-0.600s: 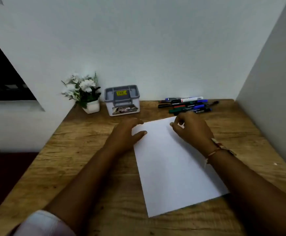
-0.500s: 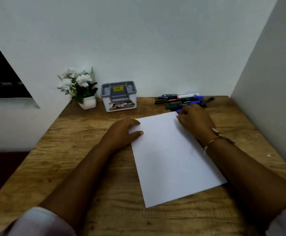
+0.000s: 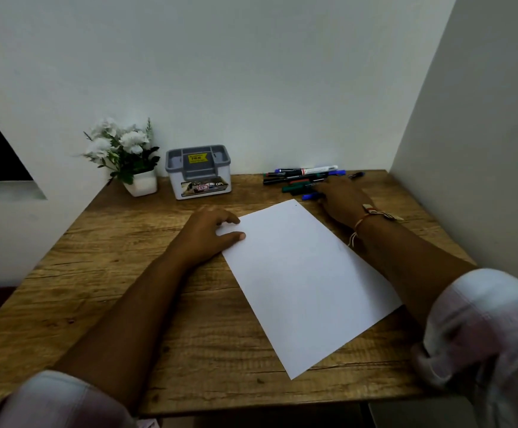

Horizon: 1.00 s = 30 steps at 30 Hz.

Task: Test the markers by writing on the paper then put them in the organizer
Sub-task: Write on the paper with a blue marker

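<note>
1. the left hand (image 3: 211,233) holds nothing. its fingers are relaxed, and its thumb and fingertips rest on the left edge of the sheet of paper (image 3: 307,273), pinning it to the wooden desk (image 3: 122,304).
2. the right hand (image 3: 341,199) reaches past the paper's far corner into the loose markers (image 3: 298,177). its back hides the fingers, so it cannot be told whether they have closed on anything. a blue marker (image 3: 310,196) pokes out at the hand's left side.
3. the step in hand looks like picking the first marker. no writing shows on the paper, so the task seems to be at its very start.
4. the next move calls for lifting one marker clear without rolling the others. uncapping it probably needs the left hand. then the tip goes to the paper.
5. the markers lie in a heap by the back wall, among them a white-barrelled marker (image 3: 319,169) and a green marker (image 3: 294,189).
6. the organizer (image 3: 198,180), a white box with a grey divided top, stands between the heap and the flower pot (image 3: 142,183). no marker sticks out of any compartment, and the compartment floors are hidden.
7. the pot holds white flowers.
</note>
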{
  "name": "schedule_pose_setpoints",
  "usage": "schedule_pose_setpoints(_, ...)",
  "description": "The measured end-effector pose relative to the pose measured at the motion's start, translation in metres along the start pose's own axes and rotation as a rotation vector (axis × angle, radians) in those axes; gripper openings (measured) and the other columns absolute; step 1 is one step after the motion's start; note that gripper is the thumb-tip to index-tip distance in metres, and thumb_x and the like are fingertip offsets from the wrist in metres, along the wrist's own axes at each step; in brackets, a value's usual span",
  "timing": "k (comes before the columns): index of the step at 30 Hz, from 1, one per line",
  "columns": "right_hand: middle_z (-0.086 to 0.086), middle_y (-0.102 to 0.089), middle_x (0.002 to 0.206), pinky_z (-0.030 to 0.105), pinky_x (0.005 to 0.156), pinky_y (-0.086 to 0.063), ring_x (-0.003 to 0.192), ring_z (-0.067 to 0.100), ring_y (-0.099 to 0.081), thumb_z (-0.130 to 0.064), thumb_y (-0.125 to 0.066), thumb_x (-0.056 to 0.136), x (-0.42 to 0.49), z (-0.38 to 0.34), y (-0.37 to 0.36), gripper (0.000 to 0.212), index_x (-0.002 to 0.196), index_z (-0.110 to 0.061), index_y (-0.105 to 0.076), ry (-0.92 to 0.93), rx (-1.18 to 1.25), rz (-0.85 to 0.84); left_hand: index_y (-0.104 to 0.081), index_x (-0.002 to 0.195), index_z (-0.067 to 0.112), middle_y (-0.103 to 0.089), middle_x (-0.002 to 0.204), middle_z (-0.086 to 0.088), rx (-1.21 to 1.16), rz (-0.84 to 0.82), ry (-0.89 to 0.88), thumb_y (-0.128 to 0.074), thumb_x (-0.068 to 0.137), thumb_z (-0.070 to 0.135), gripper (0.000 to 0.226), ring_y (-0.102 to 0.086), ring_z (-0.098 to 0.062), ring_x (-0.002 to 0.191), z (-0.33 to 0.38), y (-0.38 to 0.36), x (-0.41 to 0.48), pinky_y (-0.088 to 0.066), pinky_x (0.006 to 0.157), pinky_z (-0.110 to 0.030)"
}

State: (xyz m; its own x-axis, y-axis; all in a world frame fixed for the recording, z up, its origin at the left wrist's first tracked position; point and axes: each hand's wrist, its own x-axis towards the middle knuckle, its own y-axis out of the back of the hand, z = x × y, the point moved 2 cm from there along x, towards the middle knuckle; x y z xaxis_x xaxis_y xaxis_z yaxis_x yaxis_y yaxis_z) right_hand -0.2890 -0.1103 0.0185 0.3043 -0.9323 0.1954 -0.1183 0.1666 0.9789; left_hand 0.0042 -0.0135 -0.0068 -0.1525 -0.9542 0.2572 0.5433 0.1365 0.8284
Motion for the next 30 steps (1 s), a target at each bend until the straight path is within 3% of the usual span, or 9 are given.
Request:
schedule_pose_setpoints(3,0.018,-0.064,0.125,0.043,0.096,-0.050,0.118,0.036,-0.057,-0.013,-0.054,0.102,0.001,0.003,0.000,0.029,0.123,-0.014,-0.073,0.007,0.007,0.006,-0.071,0.112,0.028,-0.066,0.114,0.008,0.010,-0.031,0.003,-0.076,0.080,0.048,0.038,-0.054,-0.011,0.103,-0.002,-0.002,0.001,-0.049,0.089,-0.035)
schedule_pose_setpoints(7,0.019,-0.064,0.116,0.043,0.090,-0.049,0.112,0.038,-0.059,-0.019,-0.065,0.098,-0.006,-0.004,0.009,0.022,0.114,-0.009,-0.076,0.041,0.051,0.065,-0.071,0.113,0.025,-0.066,0.113,0.008,0.007,-0.044,0.000,-0.076,0.080,0.046,0.039,-0.054,-0.010,0.102,0.001,-0.001,-0.001,-0.046,0.087,-0.031)
schedule_pose_setpoints(9,0.018,-0.064,0.112,0.043,0.082,-0.048,0.104,0.037,-0.059,-0.023,-0.063,0.100,-0.014,-0.021,0.023,0.022,0.114,-0.007,-0.069,0.051,0.122,0.133,-0.071,0.113,0.024,-0.066,0.112,0.008,0.003,-0.049,-0.007,-0.076,0.080,0.046,0.040,-0.054,-0.009,0.100,0.005,-0.001,-0.004,-0.043,0.082,-0.027)
schedule_pose_setpoints(12,0.008,-0.060,0.094,0.036,0.066,-0.034,0.083,0.027,-0.053,-0.024,-0.049,0.107,-0.030,-0.055,0.045,0.020,0.119,-0.009,-0.054,0.060,0.230,0.223,-0.071,0.113,0.023,-0.064,0.110,0.008,-0.011,-0.059,-0.016,-0.077,0.080,0.045,0.041,-0.053,-0.007,0.095,0.013,-0.004,-0.007,-0.039,0.074,-0.020)
schedule_pose_setpoints(16,0.013,-0.070,0.099,0.033,0.067,-0.028,0.089,0.029,-0.061,-0.026,-0.054,0.106,-0.052,-0.092,0.052,0.027,0.122,-0.007,-0.064,0.177,0.362,0.241,-0.072,0.111,0.024,-0.066,0.104,0.010,-0.034,-0.062,-0.010,-0.077,0.081,0.043,0.036,-0.058,-0.007,0.089,0.022,-0.004,-0.007,-0.046,0.074,-0.021)
schedule_pose_setpoints(20,0.012,-0.073,0.093,0.038,0.067,-0.033,0.087,0.032,-0.065,-0.026,-0.056,0.105,-0.064,-0.104,0.030,0.025,0.107,-0.006,-0.071,0.222,0.392,0.179,-0.072,0.109,0.023,-0.070,0.103,0.008,-0.232,0.044,0.049,-0.074,0.087,0.031,0.023,-0.064,-0.010,0.095,0.019,-0.001,-0.005,-0.050,0.081,-0.023)
schedule_pose_setpoints(22,0.004,-0.070,0.087,0.037,0.067,-0.034,0.083,0.027,-0.063,-0.025,-0.054,0.106,-0.068,-0.107,0.023,0.023,0.109,-0.009,-0.070,0.259,0.439,0.162,-0.071,0.110,0.022,-0.072,0.097,0.003,-0.415,0.050,0.075,-0.068,0.092,0.029,0.020,-0.066,-0.011,0.087,0.022,-0.002,-0.005,-0.055,0.077,-0.028)
schedule_pose_setpoints(25,-0.009,-0.058,0.074,0.024,0.059,-0.031,0.072,0.018,-0.053,-0.024,-0.056,0.105,-0.068,-0.110,0.018,0.021,0.104,-0.010,-0.072,0.328,0.465,0.176,-0.070,0.110,0.011,-0.071,0.091,-0.009,-0.637,0.046,0.046,-0.060,0.098,0.027,0.024,-0.064,-0.011,0.076,0.030,-0.003,-0.006,-0.054,0.067,-0.025)
schedule_pose_setpoints(30,0.007,-0.072,0.083,0.033,0.065,-0.034,0.076,0.024,-0.062,-0.023,-0.060,0.103,-0.063,-0.112,0.009,0.023,0.100,-0.009,-0.078,0.374,0.526,0.189,-0.070,0.104,0.000,-0.069,0.084,-0.010,-0.788,0.060,0.056,-0.061,0.096,0.022,0.025,-0.063,-0.011,0.073,0.032,-0.005,-0.008,-0.052,0.067,-0.022)
